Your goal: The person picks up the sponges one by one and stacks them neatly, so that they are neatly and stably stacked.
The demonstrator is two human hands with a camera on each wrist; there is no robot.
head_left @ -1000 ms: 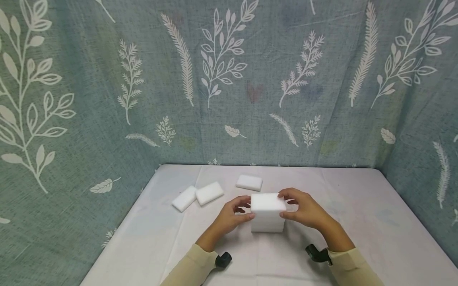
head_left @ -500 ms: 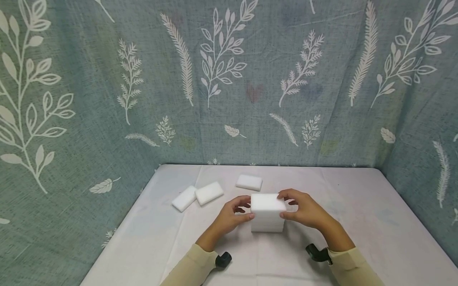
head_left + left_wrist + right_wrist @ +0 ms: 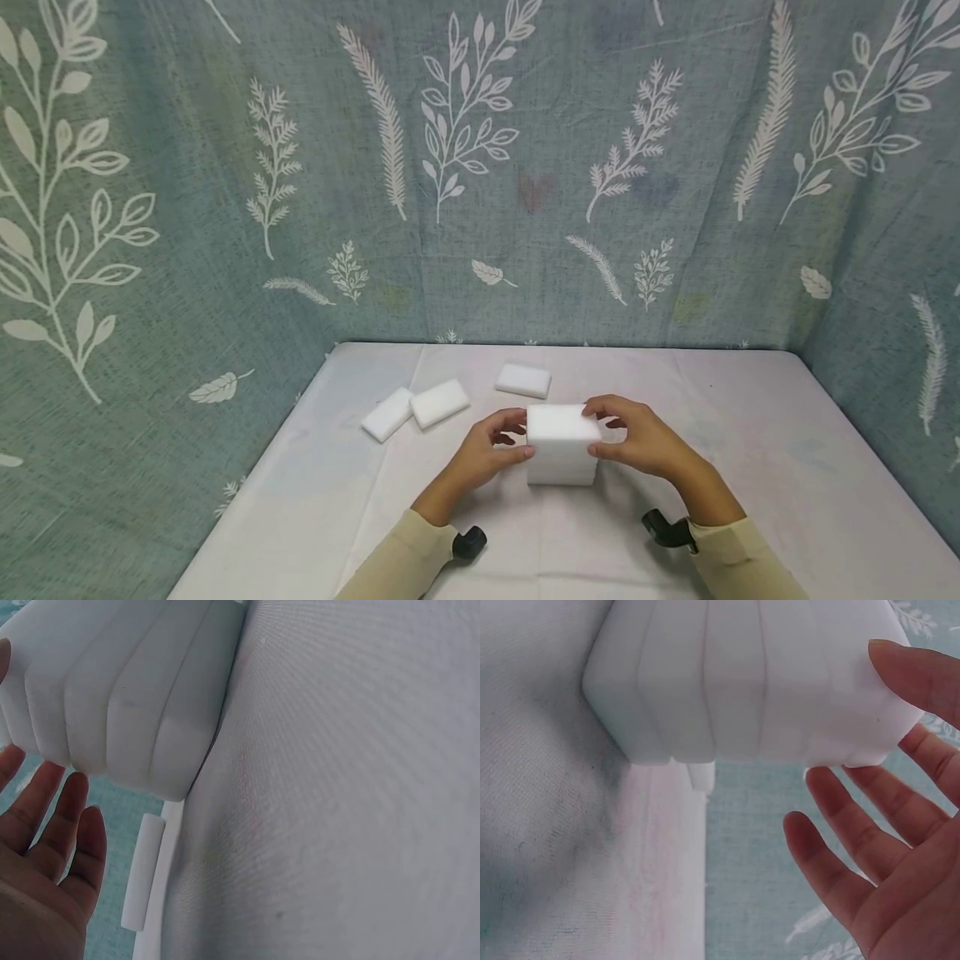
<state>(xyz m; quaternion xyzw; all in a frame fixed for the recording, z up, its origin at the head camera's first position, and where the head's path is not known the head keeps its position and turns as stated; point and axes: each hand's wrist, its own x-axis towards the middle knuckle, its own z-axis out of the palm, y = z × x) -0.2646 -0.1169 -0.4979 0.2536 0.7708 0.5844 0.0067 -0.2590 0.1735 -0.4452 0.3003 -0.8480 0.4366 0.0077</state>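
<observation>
Stack [image 3: 562, 454] (white, layered) stands on table [image 3: 757, 433], unmoved since earlier; left hand [image 3: 480, 454] holds left end, right hand [image 3: 643, 439] right end. Three loose slabs [image 3: 440, 405] farther off, likewise unmoved.

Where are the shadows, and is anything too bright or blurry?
In the head view, the top of the white stack is so bright that little detail shows, and soft shadow lies on the table below the right hand; in the left wrist view, everything looks dimmer and greyer; in the right wrist view, the stack's seams look soft.
</observation>
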